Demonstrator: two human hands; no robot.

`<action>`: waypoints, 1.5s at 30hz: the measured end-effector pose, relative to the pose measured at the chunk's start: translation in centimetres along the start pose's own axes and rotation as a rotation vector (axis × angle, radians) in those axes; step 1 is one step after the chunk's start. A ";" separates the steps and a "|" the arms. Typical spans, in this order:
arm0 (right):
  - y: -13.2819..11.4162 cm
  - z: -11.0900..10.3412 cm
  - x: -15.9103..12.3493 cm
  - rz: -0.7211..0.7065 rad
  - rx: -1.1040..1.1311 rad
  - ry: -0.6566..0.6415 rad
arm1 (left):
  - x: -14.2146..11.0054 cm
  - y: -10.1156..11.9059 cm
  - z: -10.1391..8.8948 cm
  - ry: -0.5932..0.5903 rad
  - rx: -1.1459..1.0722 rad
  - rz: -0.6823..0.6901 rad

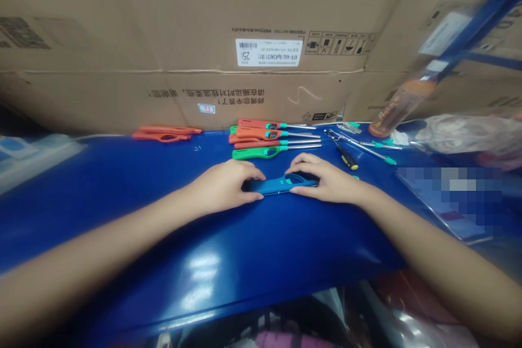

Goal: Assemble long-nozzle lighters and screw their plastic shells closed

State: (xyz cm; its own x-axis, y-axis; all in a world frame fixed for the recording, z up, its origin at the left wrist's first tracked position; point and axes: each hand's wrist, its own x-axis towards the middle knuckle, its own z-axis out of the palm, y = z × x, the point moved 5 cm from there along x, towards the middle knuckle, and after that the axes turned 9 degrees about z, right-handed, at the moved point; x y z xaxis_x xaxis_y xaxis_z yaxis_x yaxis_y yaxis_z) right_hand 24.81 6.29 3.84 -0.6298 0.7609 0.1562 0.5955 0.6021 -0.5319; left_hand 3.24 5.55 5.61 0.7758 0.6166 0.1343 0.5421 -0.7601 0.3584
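Note:
A blue lighter casing point(274, 185) lies lengthwise between my hands, low over the blue tabletop. My left hand point(229, 185) grips its left end, thumb on the near side and fingers on the far side. Around its right end, by the trigger opening, my right hand point(322, 178) closes with thumb and fingers. No metal tube shows at that end, which my right hand partly covers. Just beyond lies a stack of long-nosed lighters, with a green lighter point(261, 153) nearest and orange lighters point(256, 133) behind it.
Orange casings point(165, 134) lie at the back left. A yellow-and-black screwdriver point(346, 157) and loose metal tubes point(367, 147) with green ends sit to the right. An orange bottle point(402, 107) leans near a plastic bag point(460, 133). Large cardboard boxes point(163, 38) wall off the back.

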 end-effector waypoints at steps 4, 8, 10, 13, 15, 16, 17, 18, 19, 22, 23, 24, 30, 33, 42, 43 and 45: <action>-0.1 0.0 0.0 0.002 -0.009 0.010 | 0.0 0.1 -0.1 0.000 0.014 -0.004; -0.1 0.1 0.1 0.005 -0.014 0.004 | -0.1 0.1 -0.1 -0.028 0.024 -0.039; -0.1 0.1 0.1 0.007 -0.015 0.002 | -0.1 0.1 0.0 -0.029 0.021 -0.048; -0.1 0.1 0.1 0.007 -0.022 0.003 | -0.1 0.1 0.2 -0.023 0.020 -0.054; -0.1 0.1 0.1 0.005 -0.031 0.004 | -0.1 0.1 0.1 -0.020 0.021 -0.051; -0.2 0.0 0.0 0.003 -0.033 0.007 | 0.0 0.1 0.0 -0.015 0.021 -0.048; -0.2 -0.1 0.0 0.000 -0.033 0.012 | -0.1 0.2 -0.1 -0.008 0.021 -0.044; -0.3 -0.2 0.0 -0.002 -0.030 0.017 | -0.1 0.2 -0.3 0.000 0.020 -0.040; -0.4 -0.3 0.0 -0.005 -0.028 0.022 | -0.1 0.3 -0.5 0.007 0.019 -0.035; -0.4 -0.4 -0.1 -0.007 -0.039 0.020 | -0.1 0.4 -0.6 -0.001 0.020 -0.030; -0.4 -0.3 -0.1 -0.005 -0.048 0.014 | -0.1 0.4 -0.5 -0.013 0.023 -0.036; -0.4 -0.3 -0.1 -0.005 -0.056 0.008 | -0.1 0.4 -0.4 -0.025 0.027 -0.044; -0.3 -0.1 0.0 -0.004 -0.066 -0.006 | -0.1 0.2 0.3 -0.052 0.042 -0.077; -0.3 -0.1 -0.1 0.000 -0.073 -0.008 | -0.1 0.3 0.3 -0.047 0.043 -0.072; -0.4 -0.1 -0.1 -0.020 -0.069 -0.001 | -0.1 0.3 0.3 -0.042 0.049 -0.061; -0.4 -0.1 -0.1 -0.019 -0.065 -0.001 | -0.1 0.3 0.3 -0.043 0.047 -0.063; -0.4 -0.1 0.0 -0.011 -0.055 0.002 | -0.1 0.4 0.4 -0.041 0.041 -0.067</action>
State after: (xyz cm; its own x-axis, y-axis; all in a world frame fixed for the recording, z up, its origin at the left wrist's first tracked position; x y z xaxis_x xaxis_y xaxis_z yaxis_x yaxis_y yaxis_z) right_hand 24.67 6.06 4.12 -0.6354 0.7547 0.1632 0.6152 0.6225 -0.4838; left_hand 3.53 5.16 5.35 0.7491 0.6584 0.0730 0.6057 -0.7254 0.3271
